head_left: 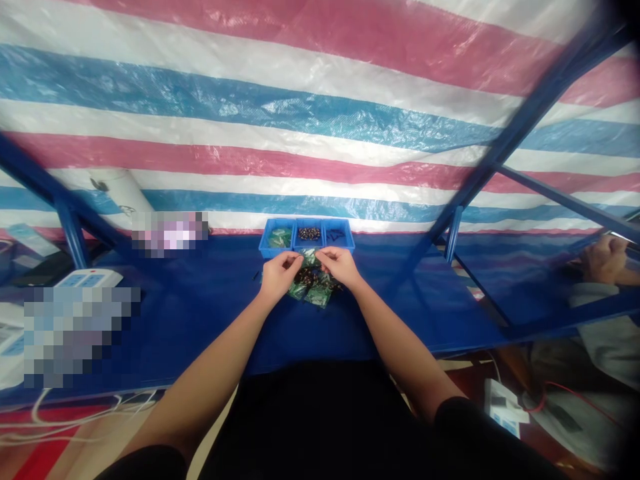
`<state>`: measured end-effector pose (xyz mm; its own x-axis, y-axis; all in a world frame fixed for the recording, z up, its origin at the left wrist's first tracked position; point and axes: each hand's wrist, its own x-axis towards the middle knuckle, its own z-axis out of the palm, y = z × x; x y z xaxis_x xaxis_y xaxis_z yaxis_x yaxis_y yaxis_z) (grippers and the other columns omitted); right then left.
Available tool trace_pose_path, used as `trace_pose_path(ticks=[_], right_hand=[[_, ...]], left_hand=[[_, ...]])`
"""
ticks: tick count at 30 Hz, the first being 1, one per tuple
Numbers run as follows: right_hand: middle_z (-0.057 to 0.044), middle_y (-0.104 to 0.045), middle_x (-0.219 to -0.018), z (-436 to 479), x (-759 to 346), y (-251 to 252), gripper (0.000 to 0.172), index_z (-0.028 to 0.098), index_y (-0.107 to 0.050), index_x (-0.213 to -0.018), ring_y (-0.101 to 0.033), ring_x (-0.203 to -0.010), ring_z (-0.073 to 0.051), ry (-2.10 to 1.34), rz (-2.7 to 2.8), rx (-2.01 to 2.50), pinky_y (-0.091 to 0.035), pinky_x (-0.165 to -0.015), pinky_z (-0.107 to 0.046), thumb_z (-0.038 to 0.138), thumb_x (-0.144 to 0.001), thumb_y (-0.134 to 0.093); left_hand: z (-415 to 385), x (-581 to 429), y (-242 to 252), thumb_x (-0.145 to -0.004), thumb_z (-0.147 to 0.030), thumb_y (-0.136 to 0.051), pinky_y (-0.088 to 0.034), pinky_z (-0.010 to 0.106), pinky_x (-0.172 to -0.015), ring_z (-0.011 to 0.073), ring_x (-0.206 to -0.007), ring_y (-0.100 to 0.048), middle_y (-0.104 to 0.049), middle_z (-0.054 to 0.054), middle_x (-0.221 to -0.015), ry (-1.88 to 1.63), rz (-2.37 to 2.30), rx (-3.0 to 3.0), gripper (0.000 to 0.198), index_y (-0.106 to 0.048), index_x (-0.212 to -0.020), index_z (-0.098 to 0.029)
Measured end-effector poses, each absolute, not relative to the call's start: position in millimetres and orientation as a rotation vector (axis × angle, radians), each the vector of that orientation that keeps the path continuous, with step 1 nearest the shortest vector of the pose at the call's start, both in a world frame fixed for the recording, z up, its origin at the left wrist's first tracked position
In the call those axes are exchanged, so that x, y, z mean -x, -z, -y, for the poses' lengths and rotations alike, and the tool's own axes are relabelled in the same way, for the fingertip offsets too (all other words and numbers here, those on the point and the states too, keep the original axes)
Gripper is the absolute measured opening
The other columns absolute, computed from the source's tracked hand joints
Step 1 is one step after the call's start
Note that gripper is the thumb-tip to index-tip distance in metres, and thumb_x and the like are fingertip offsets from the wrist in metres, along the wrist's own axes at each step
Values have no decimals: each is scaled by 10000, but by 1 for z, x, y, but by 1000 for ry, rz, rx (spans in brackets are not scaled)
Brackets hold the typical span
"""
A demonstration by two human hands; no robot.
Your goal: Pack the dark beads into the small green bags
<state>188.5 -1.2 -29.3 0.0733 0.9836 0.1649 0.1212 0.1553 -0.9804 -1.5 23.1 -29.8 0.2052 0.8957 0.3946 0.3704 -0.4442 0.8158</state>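
Note:
My left hand (278, 273) and my right hand (340, 265) are close together over the blue table (200, 307). Both pinch a small green-tinted clear bag (309, 257) between fingers and thumbs. Below them lies a heap of more small green bags (315, 292) with small dark parts (305, 276). Just behind stand three blue bins in a row: the left bin (276, 239) holds green bags, the middle bin (309, 234) small dark brown parts, the right bin (339, 235) dark pieces.
A red, white and blue striped tarp (300, 120) hangs behind the table. Blue frame bars (505, 140) cross at the right and left. A white power strip (87, 278) lies at the left. Another person's hand (607, 259) shows at the far right.

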Motion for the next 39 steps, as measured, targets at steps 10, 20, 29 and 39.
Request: trace_pose_path(ticks=[10, 20, 29, 39], right_hand=[[-32, -649, -714, 2, -183, 26, 314, 170, -655, -866, -578, -604, -129, -976, 1199, 1141, -441, -519, -234, 456, -736, -658], [-12, -658, -779, -1, -182, 28, 378, 191, -595, -963, -600, -644, -128, -1014, 1189, 1148, -436, -516, -224, 425, -688, -706], [0, -616, -635, 0, -182, 26, 329, 170, -641, -851, -549, -550, -118, -1033, 1163, 1200, -411, -497, -231, 462, -704, -678], [11, -592, -650, -1, -183, 27, 293, 195, -665, -904, -484, -505, -102, -962, 1236, 1204, -425, -493, -240, 449, -759, -641]], left_hand=[[-21, 1, 26, -853, -442, -564, -542, 314, -805, 198, -857, -684, -717, 65, -956, -1244, -998, -1853, 336, -675, -1031, -179], [-26, -1, 32, -779, -434, -664, -534, 271, -683, 161, -701, -670, -722, 50, -855, -1290, -1107, -1771, 420, -615, -1112, -183], [-27, 0, 30, -798, -434, -648, -533, 279, -722, 159, -714, -665, -724, 49, -883, -1228, -1118, -1753, 510, -574, -1242, -193], [-19, -2, 27, -828, -438, -593, -496, 248, -633, 126, -611, -580, -664, 14, -775, -1194, -1024, -1943, 465, -593, -1230, -204]])
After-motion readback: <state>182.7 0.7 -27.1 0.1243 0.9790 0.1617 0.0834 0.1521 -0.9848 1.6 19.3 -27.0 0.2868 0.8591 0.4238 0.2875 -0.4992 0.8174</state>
